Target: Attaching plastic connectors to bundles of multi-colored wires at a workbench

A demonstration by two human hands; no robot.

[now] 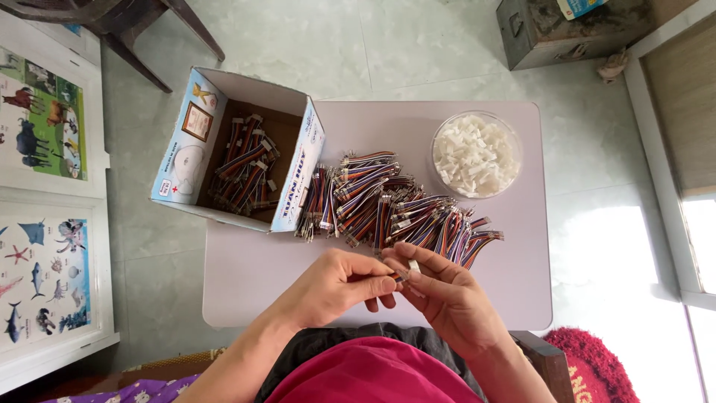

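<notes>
Your left hand (pixel 335 287) and right hand (pixel 440 295) pinch a small white connector (pixel 412 266) between fingertips, near the table's (pixel 246 283) front edge. Loosen either pinch and it likely drops into your lap.

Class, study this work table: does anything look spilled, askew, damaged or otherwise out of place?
Nothing looks spilled or damaged. The open cardboard box sits skewed, overhanging the pale table's left edge. Multicoloured ribbon-wire pieces lie in a loose heap, all on the table. White plastic connectors stay inside the clear round bowl. Both hands pinch one small piece.
</notes>
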